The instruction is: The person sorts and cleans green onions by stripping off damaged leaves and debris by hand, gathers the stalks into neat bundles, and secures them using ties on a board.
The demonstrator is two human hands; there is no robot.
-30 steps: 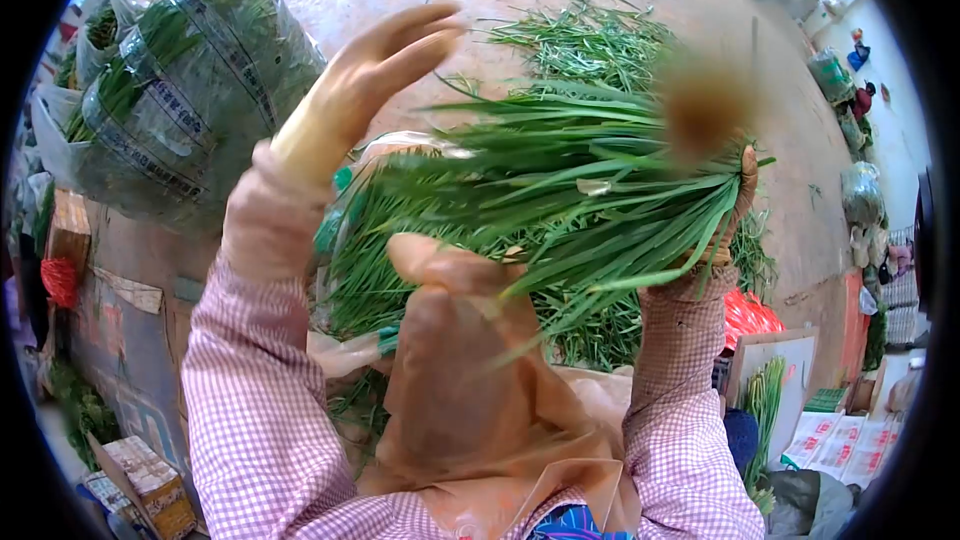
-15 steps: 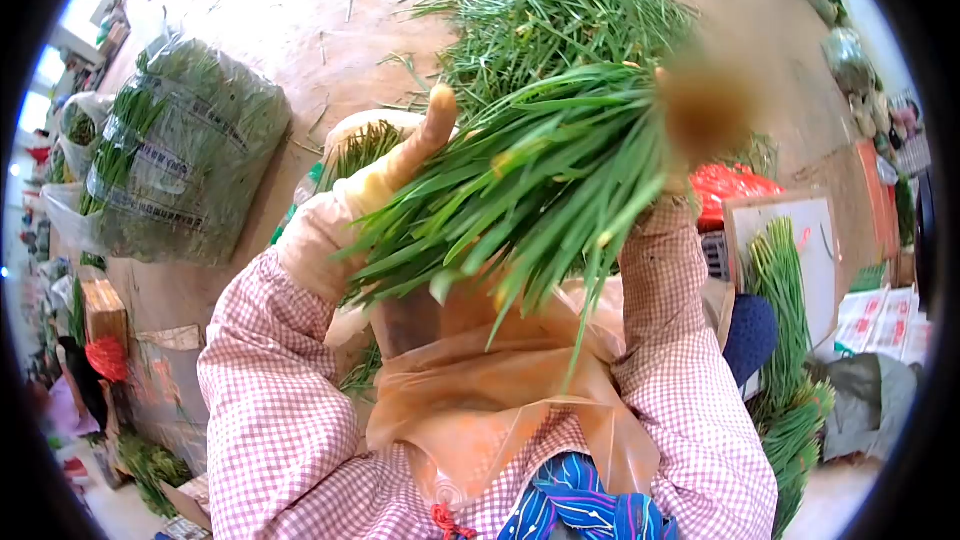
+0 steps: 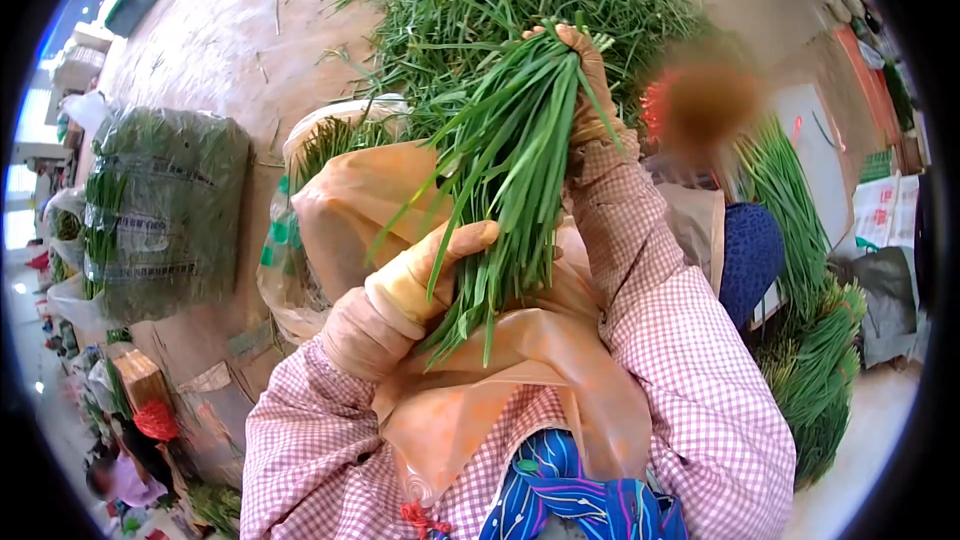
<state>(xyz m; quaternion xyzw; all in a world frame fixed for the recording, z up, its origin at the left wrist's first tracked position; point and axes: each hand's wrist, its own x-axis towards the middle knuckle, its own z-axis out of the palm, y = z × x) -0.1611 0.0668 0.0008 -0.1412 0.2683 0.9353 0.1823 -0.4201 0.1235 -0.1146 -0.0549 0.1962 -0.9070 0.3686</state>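
My right hand (image 3: 588,75), gloved, is wrapped round the upper end of a bunch of long green leaves (image 3: 515,170), which hangs down toward my lap. Lower down, my left hand (image 3: 430,270), in a pale glove, is at the left side of the same bunch with its thumb across the front; its other fingers are hidden behind the leaves. Beneath and around the bunch, an orange translucent apron (image 3: 510,350) covers my lap. Just beyond my right hand spreads a large loose pile of green leaves (image 3: 480,0) on the floor.
A clear plastic bag packed with greens (image 3: 170,215) stands at the left. Beside my knees is a lined container of greens (image 3: 275,250). More bundles (image 3: 810,360) lie at the right near a dark blue rounded object (image 3: 750,255). A person (image 3: 130,480) is at the lower left.
The bunch has swung from nearly sideways to hanging downward. My left hand has moved down and inward onto its lower part, while my right hand has shifted left and up. The view has tilted.
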